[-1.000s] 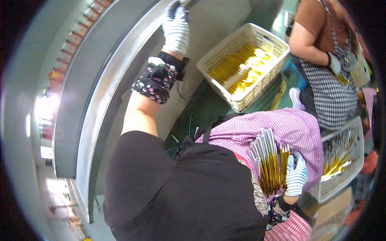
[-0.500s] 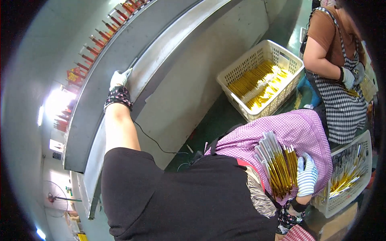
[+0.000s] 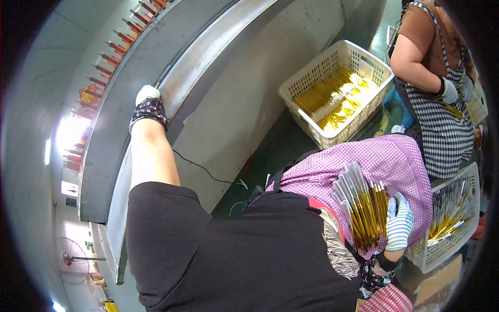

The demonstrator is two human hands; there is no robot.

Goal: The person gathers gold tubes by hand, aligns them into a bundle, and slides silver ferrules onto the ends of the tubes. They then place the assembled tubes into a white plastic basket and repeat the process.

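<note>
My left hand, in a white glove, is at the grey metal edge of a long bench, its fingers curled closed. A thin dark line runs along the bench just beyond the fingertips; whether the hand grips anything is hidden. On the pink checked apron over my lap lies a fanned bundle of slim gold sticks, several with clear sleeves on their upper ends. My right hand, in a blue-and-white striped glove, lies against the bundle's right side with its fingers stretched out and apart.
A cream plastic basket of gold sticks stands on the green floor beyond my lap. Another white basket with sleeved sticks is at the right. A co-worker in a checked apron sits close by. Red-handled spindles line the bench's far side.
My left hand has shifted slightly toward the left and up along the bench edge, and its fingers look more curled. My right hand and the bundle stay nearly in place.
</note>
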